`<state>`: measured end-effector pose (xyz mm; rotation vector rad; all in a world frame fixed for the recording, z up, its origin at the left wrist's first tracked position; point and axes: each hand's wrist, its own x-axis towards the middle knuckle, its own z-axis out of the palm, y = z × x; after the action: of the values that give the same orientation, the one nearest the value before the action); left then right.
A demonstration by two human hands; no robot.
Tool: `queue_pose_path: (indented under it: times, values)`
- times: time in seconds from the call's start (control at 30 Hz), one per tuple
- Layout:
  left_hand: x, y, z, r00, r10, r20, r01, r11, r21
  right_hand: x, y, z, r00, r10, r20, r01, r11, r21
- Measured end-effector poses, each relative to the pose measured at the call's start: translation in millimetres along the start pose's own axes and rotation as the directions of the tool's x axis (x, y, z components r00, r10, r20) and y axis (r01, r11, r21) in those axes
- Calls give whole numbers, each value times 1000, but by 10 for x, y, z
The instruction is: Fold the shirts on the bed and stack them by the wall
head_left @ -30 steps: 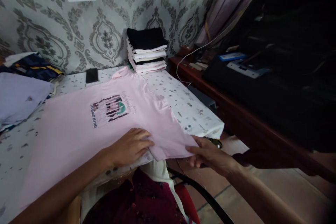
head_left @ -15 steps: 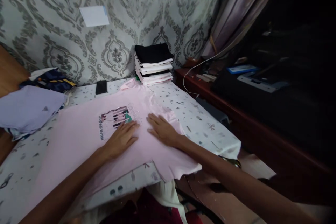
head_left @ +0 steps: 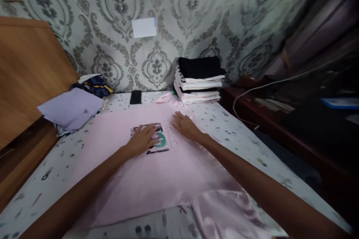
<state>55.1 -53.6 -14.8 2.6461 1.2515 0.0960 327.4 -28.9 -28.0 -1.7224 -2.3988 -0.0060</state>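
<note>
A pink T-shirt (head_left: 165,179) lies spread on the patterned white cloth, its printed picture facing up. My left hand (head_left: 142,140) rests flat across the print, fingers stretched out, hiding part of the lettering. Just right of the print, my right hand (head_left: 185,125) lies on the shirt with its fingers extended. Neither hand grips the fabric. The near sleeve (head_left: 224,209) sags in folds at the front edge, while the far sleeve (head_left: 168,98) reaches toward the stacked clothes.
A stack of folded clothes (head_left: 199,82), black on top, stands against the wall. Beside it to the left lies a dark phone (head_left: 136,97). A lilac garment (head_left: 73,106) tops a pile at left. A white cable (head_left: 269,84) trails over the dark red furniture (head_left: 238,101) at right.
The view has swung left, so the scene sits further right. My left hand has slid onto the printed picture, and my right hand has moved farther from me along the shirt.
</note>
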Motion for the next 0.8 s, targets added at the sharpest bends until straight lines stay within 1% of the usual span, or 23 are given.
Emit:
queue_pose_path:
  times: [0.07, 0.13, 0.2, 0.3, 0.33, 0.4, 0.43, 0.47, 0.53, 0.57, 0.63, 0.67, 0.7, 0.73, 0.8]
  values:
    - [55, -172, -45, 998, -62, -17, 62, 998, 14, 268, 88, 88, 998, 53, 26, -52, 999, -9]
    - [47, -485, -98, 989, -140, -37, 141, 990, 19, 401, 271, 178, 992, 123, 14, -123, 992, -26]
    - [-18, -923, -152, 970, -233, -73, 235, 971, 35, 448, 469, 260, 988, 154, -19, -154, 987, -36]
    - [-167, -1678, -220, 917, -365, -158, 381, 921, 81, 462, 652, 354, 988, 143, -65, -145, 989, -31]
    - [-215, -1911, -238, 906, -383, -180, 404, 910, 97, 467, 674, 375, 986, 144, -80, -147, 989, -30]
    - [-291, -2286, -270, 908, -360, -214, 390, 913, 119, 481, 677, 400, 984, 149, -100, -153, 988, -33]
    - [-318, -2413, -286, 915, -333, -225, 366, 922, 124, 487, 667, 405, 983, 152, -103, -156, 987, -36]
    - [-337, -2496, -303, 922, -308, -235, 343, 931, 125, 492, 655, 405, 983, 152, -99, -157, 987, -39]
    - [-364, -2535, -343, 928, -277, -249, 313, 942, 119, 487, 629, 399, 986, 147, -82, -151, 988, -43]
    - [-374, -2504, -365, 929, -272, -253, 308, 944, 116, 480, 618, 395, 986, 147, -74, -151, 988, -44]
    - [-394, -2375, -394, 924, -280, -260, 317, 942, 113, 466, 602, 397, 986, 148, -75, -152, 987, -47]
    - [-408, -2285, -394, 916, -297, -268, 337, 935, 115, 463, 594, 402, 985, 148, -86, -152, 987, -48]
    - [-430, -2173, -380, 899, -327, -290, 372, 922, 112, 463, 585, 407, 985, 142, -100, -147, 988, -46]
    - [-465, -2033, -352, 889, -347, -298, 392, 914, 102, 463, 572, 406, 984, 137, -112, -142, 989, -43]
    - [-593, -1657, -260, 881, -390, -268, 420, 905, 63, 451, 527, 376, 981, 143, -129, -150, 988, -47]
